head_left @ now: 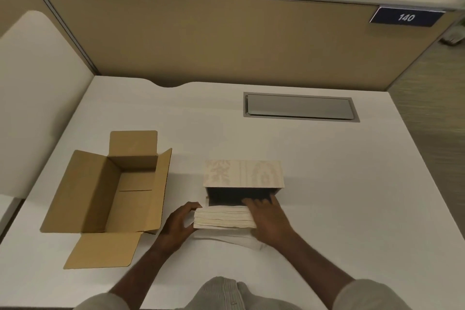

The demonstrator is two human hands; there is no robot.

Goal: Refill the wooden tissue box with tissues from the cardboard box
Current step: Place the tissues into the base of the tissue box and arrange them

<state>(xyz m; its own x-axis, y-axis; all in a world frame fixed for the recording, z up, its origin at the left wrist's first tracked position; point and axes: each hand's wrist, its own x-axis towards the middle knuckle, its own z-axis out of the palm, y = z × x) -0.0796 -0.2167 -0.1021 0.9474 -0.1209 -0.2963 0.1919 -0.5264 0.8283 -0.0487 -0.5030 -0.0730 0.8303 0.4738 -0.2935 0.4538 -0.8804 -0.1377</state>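
The pale wooden tissue box (242, 173) lies on its side in the middle of the white desk (327, 171), its dark open side facing me. A stack of cream tissues (222, 218) sits right in front of that opening. My left hand (180, 224) grips the stack's left end. My right hand (266, 214) holds the right end, fingers reaching over the top toward the opening. The cardboard box (113, 189) stands open on the left with nothing visible inside it.
A loose white sheet (236, 239) lies under the stack. A grey cable hatch (300, 107) is set into the desk at the back right. A tan partition (226, 40) bounds the desk's far edge, and a white panel (37, 98) the left.
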